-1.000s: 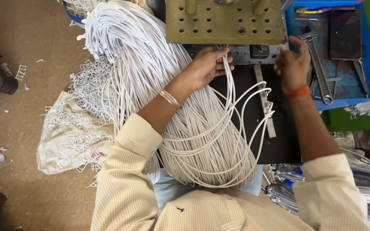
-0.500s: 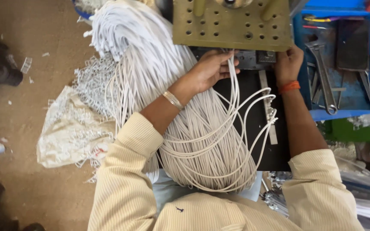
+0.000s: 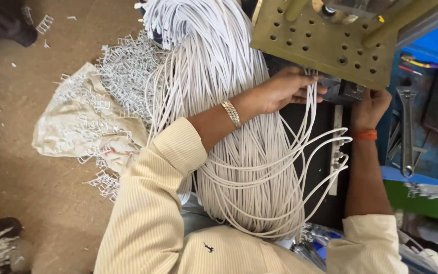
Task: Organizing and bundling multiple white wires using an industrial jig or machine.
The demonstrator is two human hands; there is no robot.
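Observation:
A thick bundle of white cords (image 3: 239, 167) drapes over my lap and up to the left of an olive metal plate with holes (image 3: 325, 43). My left hand (image 3: 285, 89), with a metal bracelet on the wrist, grips a few cord strands right below the plate's edge. My right hand (image 3: 368, 106), with an orange band on the wrist, rests against the dark machine part (image 3: 343, 91) under the plate; its fingers are partly hidden, so I cannot tell if it holds anything. Several cord loops (image 3: 325, 152) curve out toward my right arm.
A crumpled sack (image 3: 77, 127) covered with white plastic scrap pieces (image 3: 128, 71) lies on the dusty floor at left. A blue tray (image 3: 432, 127) at right holds an adjustable wrench (image 3: 406, 132) and other tools. A dark shoe (image 3: 6, 25) sits at top left.
The view has shifted closer and rightward. My left hand stays on the cord strands under the plate; my right hand has moved down a little to just below the plate's lower edge.

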